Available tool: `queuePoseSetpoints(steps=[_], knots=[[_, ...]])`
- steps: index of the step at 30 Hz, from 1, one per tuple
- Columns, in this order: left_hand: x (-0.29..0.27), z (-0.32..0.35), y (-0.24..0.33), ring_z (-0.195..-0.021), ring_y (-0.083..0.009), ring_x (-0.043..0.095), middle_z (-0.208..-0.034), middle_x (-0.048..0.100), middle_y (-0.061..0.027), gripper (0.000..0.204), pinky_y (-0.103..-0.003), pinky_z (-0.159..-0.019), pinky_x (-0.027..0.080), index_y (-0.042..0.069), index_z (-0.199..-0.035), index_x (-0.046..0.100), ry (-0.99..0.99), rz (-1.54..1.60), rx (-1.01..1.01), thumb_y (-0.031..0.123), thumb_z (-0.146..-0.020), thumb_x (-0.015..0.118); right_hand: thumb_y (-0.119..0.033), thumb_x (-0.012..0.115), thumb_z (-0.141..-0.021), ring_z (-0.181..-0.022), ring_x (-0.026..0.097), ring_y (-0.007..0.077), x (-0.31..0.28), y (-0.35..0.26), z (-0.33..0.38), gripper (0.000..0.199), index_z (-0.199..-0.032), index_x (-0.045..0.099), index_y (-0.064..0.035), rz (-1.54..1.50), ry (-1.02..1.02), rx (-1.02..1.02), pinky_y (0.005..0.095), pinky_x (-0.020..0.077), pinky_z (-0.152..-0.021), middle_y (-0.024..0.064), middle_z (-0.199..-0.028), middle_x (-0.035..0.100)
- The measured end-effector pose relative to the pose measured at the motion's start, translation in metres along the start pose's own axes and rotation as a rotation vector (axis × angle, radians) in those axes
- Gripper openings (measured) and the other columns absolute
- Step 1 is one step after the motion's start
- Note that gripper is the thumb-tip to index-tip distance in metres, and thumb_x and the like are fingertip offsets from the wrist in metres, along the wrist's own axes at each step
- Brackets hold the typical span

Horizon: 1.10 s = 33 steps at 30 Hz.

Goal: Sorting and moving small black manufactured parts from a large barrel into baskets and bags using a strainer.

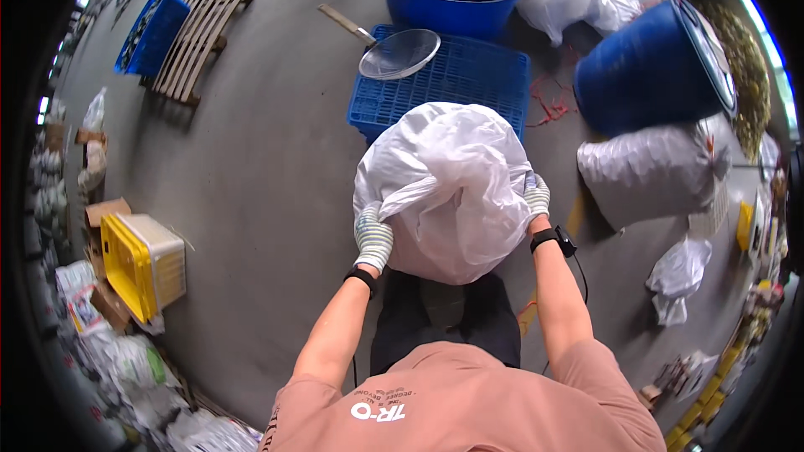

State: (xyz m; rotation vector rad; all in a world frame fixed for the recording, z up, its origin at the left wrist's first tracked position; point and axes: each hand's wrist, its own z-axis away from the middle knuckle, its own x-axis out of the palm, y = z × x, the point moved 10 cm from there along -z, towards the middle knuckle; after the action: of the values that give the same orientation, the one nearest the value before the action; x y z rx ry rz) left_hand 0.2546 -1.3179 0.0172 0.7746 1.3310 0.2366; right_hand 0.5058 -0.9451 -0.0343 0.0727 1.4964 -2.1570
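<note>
A large, full white plastic sack is in front of my body, its top gathered and creased. My left hand, in a striped knit glove, is closed on the sack's left side. On the opposite side my right hand, gloved alike, grips the sack, its fingertips partly hidden in the folds. Just beyond the sack stands a blue slatted plastic crate, partly covered by it. A round mesh strainer with a wooden handle lies on that crate. What fills the sack cannot be seen.
Behind the crate is a blue tub with dark contents. To the right are a tipped blue barrel, a stuffed white sack and red string. At left stand a wooden pallet and a yellow-and-white bin.
</note>
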Motion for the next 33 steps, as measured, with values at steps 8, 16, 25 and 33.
queuePoseSetpoints(steps=[8, 16, 25, 33], knots=[[0.025, 0.119, -0.107, -0.08, -0.0248, 0.066, -0.087, 0.071, -0.0154, 0.026, -0.036, -0.077, 0.052, -0.001, -0.097, 0.071, -0.373, 0.44, -0.35, -0.003, -0.075, 0.056, -0.025, 0.06, -0.094, -0.079, 0.059, 0.0122, -0.093, 0.093, 0.106, 0.033, -0.102, 0.069, 0.005, -0.068, 0.095, 0.032, 0.0276, 0.0481, -0.074, 0.0016, -0.089, 0.068], [0.005, 0.141, -0.005, -0.076, -0.0121, 0.062, -0.088, 0.07, -0.0066, 0.026, -0.028, -0.072, 0.053, -0.003, -0.1, 0.071, -0.551, 0.715, -0.548, 0.01, -0.078, 0.077, -0.017, 0.062, -0.087, -0.061, 0.043, 0.0092, -0.201, 0.13, 0.104, 0.021, -0.069, 0.065, -0.0061, -0.404, 0.307, 0.158, 0.0303, 0.0373, -0.055, -0.0063, -0.068, 0.056], [-0.075, 0.019, 0.19, -0.065, -0.0041, 0.043, -0.068, 0.052, 0.0072, 0.019, -0.023, -0.059, 0.039, 0.008, -0.069, 0.06, -0.543, 0.844, -0.218, 0.006, -0.074, 0.078, -0.03, 0.056, -0.091, -0.057, 0.046, 0.0138, -0.302, -0.067, 0.136, 0.037, -0.067, 0.062, -0.0022, 0.045, 0.409, -0.14, 0.0335, 0.0389, -0.054, 0.0007, -0.06, 0.055], [-0.17, -0.105, 0.312, -0.064, -0.0013, 0.041, -0.068, 0.052, 0.0104, 0.02, -0.021, -0.057, 0.036, 0.013, -0.067, 0.06, -0.573, 1.204, -0.01, 0.009, -0.078, 0.077, -0.031, 0.054, -0.091, -0.059, 0.05, 0.0173, -0.318, -0.309, 0.211, 0.037, -0.07, 0.063, -0.0021, 0.171, 0.476, -0.334, 0.0343, 0.0413, -0.056, 0.0033, -0.063, 0.058]])
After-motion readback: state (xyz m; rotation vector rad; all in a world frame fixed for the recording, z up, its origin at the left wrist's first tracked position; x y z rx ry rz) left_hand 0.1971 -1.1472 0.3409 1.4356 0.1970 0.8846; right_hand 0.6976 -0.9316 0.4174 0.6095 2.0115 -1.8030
